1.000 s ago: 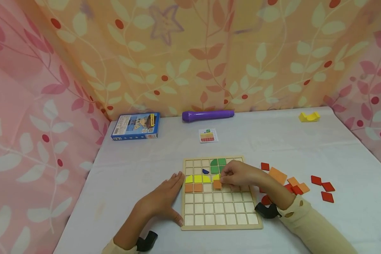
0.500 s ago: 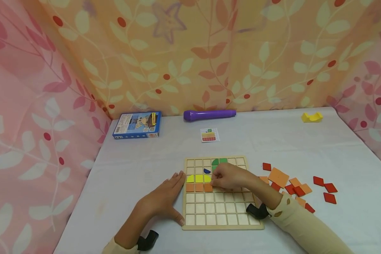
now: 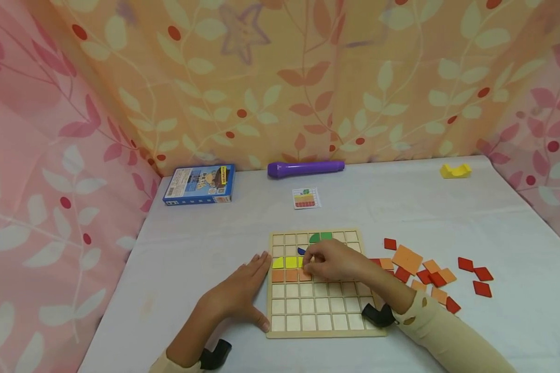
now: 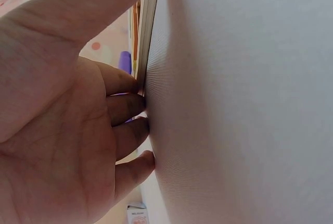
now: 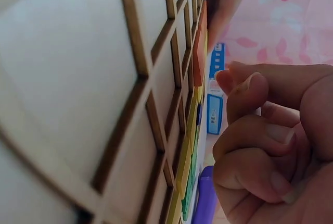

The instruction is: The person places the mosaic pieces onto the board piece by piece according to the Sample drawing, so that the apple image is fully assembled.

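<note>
A wooden grid board lies on the white tabletop. My left hand rests along its left edge, fingers spread, thumb at the near corner. In the left wrist view the fingertips touch the cloth beside the board's side. Over the board is my right hand, fingers curled, thumb and index tip close together just above the third orange square tile. In the right wrist view nothing shows between them. Yellow tiles, a dark blue half-round tile and green tiles sit in cells, some hidden by the hand.
Loose orange tiles and red tiles lie right of the board. Behind it are a small pattern card, a purple microphone-shaped thing, a blue box and a yellow notched block. Patterned cloth surrounds the table.
The right hand has moved left with an orange tile, which now lies in the third cell of its row, and has let go of it. The left hand has stayed in place.
</note>
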The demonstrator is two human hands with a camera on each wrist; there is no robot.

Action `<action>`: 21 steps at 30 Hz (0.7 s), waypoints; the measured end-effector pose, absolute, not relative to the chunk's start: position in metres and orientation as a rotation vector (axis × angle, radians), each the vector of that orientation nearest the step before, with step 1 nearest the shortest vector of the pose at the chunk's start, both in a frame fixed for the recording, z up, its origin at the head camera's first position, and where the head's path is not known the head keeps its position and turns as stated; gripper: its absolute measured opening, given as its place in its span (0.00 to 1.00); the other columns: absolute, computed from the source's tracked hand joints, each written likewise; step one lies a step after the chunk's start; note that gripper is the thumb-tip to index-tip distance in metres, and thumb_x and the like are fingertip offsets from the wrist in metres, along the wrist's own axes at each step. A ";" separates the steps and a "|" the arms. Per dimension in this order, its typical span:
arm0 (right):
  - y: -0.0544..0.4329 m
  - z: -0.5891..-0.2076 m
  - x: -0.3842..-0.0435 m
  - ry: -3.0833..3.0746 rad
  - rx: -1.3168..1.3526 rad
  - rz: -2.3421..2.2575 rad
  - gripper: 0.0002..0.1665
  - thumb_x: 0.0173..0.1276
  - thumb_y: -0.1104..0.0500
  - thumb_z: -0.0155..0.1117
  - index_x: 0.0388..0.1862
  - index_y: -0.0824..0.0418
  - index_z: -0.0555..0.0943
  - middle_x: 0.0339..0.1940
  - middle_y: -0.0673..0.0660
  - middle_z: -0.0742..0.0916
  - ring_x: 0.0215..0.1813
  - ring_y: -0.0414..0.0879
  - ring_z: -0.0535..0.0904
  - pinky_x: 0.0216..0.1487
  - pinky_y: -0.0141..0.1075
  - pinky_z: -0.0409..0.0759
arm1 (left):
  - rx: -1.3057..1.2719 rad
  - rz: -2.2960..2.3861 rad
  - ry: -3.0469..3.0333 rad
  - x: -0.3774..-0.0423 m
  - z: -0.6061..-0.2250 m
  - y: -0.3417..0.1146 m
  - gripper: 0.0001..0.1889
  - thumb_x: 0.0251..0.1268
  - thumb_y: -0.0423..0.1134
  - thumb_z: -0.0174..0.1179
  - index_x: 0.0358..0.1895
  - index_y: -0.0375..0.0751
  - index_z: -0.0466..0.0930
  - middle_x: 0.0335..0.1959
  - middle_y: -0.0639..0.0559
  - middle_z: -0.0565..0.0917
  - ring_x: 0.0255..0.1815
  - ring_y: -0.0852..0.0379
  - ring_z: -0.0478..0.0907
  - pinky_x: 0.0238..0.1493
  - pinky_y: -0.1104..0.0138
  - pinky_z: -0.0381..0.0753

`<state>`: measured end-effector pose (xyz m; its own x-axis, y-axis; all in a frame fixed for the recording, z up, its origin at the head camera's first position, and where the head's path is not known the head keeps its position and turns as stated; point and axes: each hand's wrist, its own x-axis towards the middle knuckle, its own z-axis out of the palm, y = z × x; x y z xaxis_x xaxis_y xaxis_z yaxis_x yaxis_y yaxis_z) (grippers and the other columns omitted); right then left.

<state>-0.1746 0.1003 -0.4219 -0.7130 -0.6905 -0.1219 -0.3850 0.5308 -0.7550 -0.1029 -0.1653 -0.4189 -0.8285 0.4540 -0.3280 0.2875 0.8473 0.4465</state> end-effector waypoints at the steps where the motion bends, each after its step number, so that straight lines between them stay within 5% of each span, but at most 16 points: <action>1: 0.100 -0.422 -0.174 2.371 -0.896 -1.025 0.03 0.67 0.60 0.67 0.34 0.54 0.87 0.19 0.44 0.79 0.23 0.40 0.71 0.24 0.33 0.69 | 0.549 0.537 2.596 -0.103 -0.419 -0.166 0.76 0.26 0.65 0.82 0.81 0.38 0.46 0.82 0.44 0.46 0.81 0.45 0.41 0.76 0.48 0.50; 16: 0.080 -0.423 -0.161 2.600 -1.039 -0.775 0.05 0.60 0.60 0.74 0.35 0.52 0.88 0.21 0.40 0.78 0.27 0.39 0.71 0.29 0.34 0.73 | 0.540 0.528 2.597 -0.104 -0.418 -0.165 0.75 0.27 0.65 0.82 0.81 0.38 0.46 0.82 0.44 0.47 0.81 0.46 0.42 0.76 0.49 0.50; 21: 0.068 -0.423 -0.157 2.637 -1.157 -0.696 0.06 0.63 0.58 0.73 0.39 0.53 0.90 0.26 0.42 0.85 0.27 0.37 0.74 0.31 0.33 0.75 | 0.545 0.539 2.595 -0.103 -0.417 -0.166 0.75 0.27 0.65 0.81 0.81 0.38 0.46 0.82 0.44 0.46 0.81 0.45 0.42 0.76 0.48 0.50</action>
<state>-0.1568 0.0680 -0.4229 -0.6812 -0.7317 0.0236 -0.6481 0.5878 -0.4841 -0.1031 -0.1657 -0.4174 -0.8293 0.4523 -0.3280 0.2842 0.8470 0.4493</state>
